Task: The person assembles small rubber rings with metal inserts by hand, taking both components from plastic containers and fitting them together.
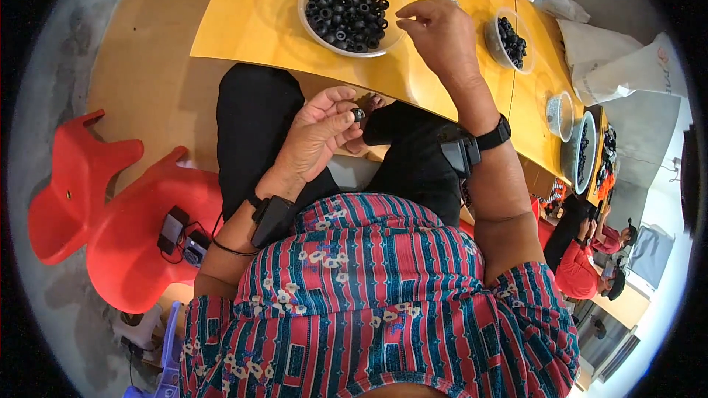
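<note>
Black bead [358, 114] sits pinched in left hand [318, 133], right hand [445, 35] arched in a near-pinch, any hold unclear.

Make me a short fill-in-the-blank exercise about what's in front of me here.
1. A small dark piece is pinched in the fingers of the ____ hand.
2. The table is coloured ____.
3. The tub beside the right hand holds many ____-coloured pieces.
4. The plastic chair at the far left is ____.

Missing words: left; yellow; black; red.
</note>
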{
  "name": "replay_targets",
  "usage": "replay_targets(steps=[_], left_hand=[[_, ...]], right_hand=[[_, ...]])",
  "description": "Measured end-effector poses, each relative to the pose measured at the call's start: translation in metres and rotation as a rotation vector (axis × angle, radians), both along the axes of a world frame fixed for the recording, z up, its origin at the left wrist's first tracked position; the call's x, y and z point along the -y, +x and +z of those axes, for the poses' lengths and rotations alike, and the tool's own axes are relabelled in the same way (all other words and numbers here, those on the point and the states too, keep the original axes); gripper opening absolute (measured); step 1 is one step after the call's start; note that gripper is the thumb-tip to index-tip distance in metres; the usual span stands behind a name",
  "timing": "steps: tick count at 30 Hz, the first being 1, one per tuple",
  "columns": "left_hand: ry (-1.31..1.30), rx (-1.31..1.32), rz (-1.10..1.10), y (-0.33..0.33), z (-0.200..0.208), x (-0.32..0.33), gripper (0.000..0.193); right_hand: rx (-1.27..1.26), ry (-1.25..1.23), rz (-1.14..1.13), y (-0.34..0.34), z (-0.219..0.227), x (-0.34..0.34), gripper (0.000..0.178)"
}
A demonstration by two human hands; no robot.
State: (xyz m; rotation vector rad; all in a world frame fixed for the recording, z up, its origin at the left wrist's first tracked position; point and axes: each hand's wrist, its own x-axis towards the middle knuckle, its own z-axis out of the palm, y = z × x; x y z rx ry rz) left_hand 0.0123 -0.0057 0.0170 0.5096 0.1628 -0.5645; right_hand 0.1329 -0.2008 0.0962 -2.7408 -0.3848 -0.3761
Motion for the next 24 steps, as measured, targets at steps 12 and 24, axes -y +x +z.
replay_targets(steps=[12,24], left_hand=[[-0.024,-0.001,-0.025,0.0,-0.004,-0.002,0.034],[-0.035,0.01,-0.023,0.006,-0.006,-0.004,0.035]], right_hand=[[-0.14,-0.516,0.011,0.017,0.0,-0.034,0.019],[-0.144,-0.472,0.122,0.027,0.0,-0.034,0.017]])
